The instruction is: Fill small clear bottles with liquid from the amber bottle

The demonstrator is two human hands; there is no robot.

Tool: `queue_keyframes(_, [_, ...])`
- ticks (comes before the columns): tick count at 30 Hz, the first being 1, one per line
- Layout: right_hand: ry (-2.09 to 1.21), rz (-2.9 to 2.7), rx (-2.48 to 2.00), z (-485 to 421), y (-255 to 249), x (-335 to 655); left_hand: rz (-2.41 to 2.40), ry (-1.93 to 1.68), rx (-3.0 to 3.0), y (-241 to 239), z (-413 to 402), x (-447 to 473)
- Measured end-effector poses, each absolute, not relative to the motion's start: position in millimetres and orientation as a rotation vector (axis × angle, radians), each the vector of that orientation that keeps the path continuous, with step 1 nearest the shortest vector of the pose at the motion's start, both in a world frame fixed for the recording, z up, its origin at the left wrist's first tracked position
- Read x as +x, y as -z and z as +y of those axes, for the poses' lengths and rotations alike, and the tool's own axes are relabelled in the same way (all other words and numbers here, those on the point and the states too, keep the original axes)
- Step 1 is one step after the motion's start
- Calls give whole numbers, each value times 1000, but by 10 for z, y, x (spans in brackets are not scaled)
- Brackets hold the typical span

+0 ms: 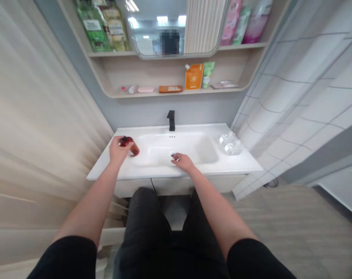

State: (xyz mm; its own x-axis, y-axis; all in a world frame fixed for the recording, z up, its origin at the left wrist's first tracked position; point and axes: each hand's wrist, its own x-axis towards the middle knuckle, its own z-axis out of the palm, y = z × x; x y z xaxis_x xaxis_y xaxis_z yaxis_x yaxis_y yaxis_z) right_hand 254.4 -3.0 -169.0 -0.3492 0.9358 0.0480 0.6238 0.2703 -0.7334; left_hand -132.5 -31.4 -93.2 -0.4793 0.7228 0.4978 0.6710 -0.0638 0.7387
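Observation:
My left hand point(118, 151) is closed around a reddish-brown bottle point(134, 149) with a black top, tilted at the left end of the white washbasin point(190, 147). Its base is near the counter by the basin's left rim; whether it touches cannot be told. Over the front of the basin hovers my right hand point(183, 161), fingers loosely curled and a little apart, with nothing visible in them. The dark drain point(173, 155) shows just beyond those fingertips. A black faucet point(171, 121) stands behind the basin.
Clear containers point(230, 144) stand on the counter's right end. Above is a shelf point(147, 95) with an orange pouch point(194, 76), a green tube point(207, 74) and small items. A mirror point(155, 23) hangs between bottles. A curtain point(48, 116) borders the left, a tiled wall point(315, 93) the right.

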Motion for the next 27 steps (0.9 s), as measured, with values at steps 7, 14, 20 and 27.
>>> queue_keyframes(7, [-1248, -1960, -813, -49, 1759, 2581, 1433, -1591, 1776, 1337, -607, 216])
queue_keyframes(14, [-1356, -1748, -734, -55, 1723, 2629, 1319, -1623, 1662, 1318, -602, 984])
queue_keyframes(20, [-1499, -1715, -709, -52, 1732, 2655, 1243, -1620, 1508, 1310, -509, 842])
queue_keyframes(27, [-1487, -1731, -711, -28, 1762, 2675, 1166, -1507, 1610, 1301, -415, 674])
